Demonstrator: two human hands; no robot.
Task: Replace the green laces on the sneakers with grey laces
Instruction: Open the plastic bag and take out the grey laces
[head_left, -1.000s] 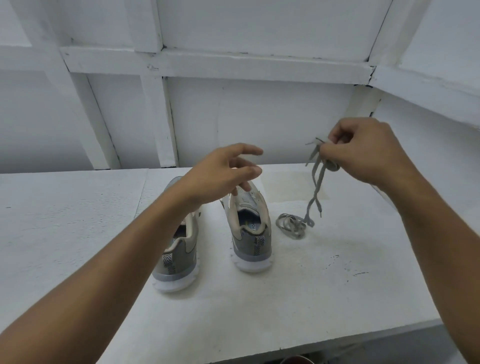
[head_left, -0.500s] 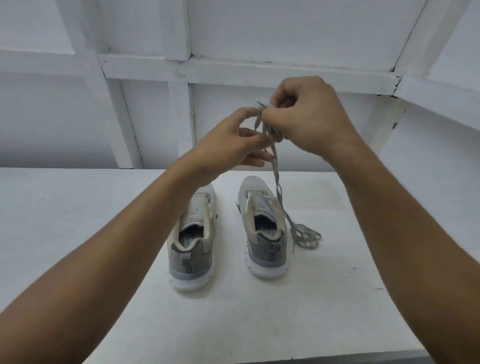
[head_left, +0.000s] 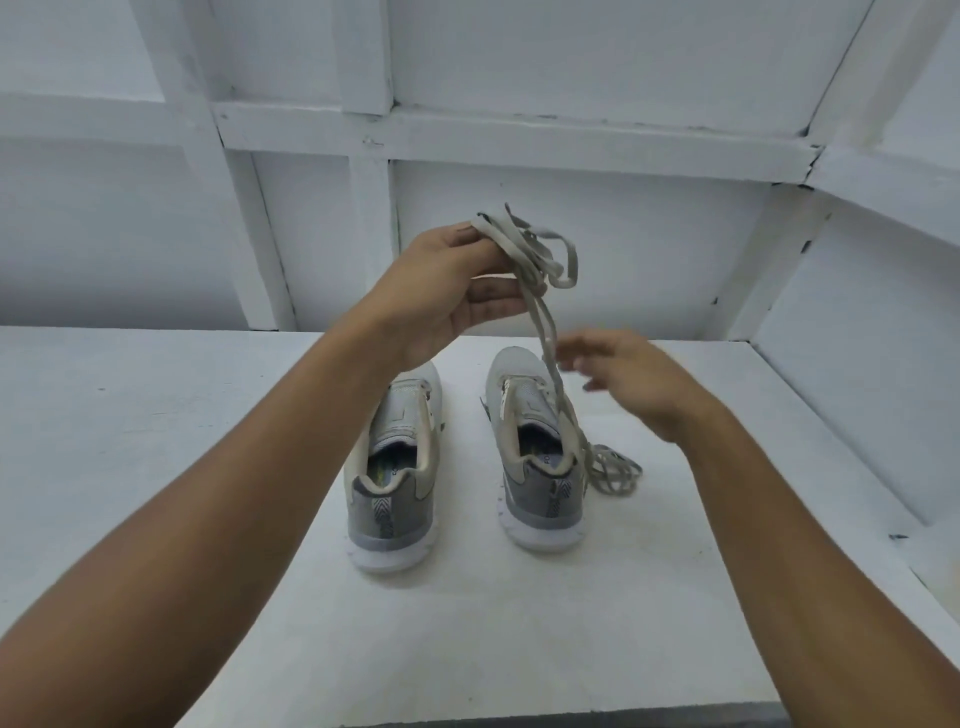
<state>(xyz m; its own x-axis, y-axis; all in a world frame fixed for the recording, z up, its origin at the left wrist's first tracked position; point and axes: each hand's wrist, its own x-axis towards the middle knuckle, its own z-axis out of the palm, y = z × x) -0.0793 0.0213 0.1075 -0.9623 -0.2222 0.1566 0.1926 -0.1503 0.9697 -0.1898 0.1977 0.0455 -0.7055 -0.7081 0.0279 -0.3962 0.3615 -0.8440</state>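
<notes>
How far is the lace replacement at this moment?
Done: the left sneaker and right sneaker show no laces, and no green lace is in view. In hand: the left hand pinches a grey lace, which hangs toward a grey coil on the table; the right hand is open beside it. Left: threading grey laces through both sneakers.

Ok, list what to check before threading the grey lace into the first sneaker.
1. Grey lace gripped by the left hand: ok.
2. Right hand free to take an end: ok, open, blurred.
3. Lace untangled: not ok, looped at the top, lower part bunched in a pile beside the right sneaker.
4. Green laces out: ok, none visible on it or the left sneaker.
5. Both sneakers upright on the table: ok.
6. Lace tip located: cannot tell.
</notes>
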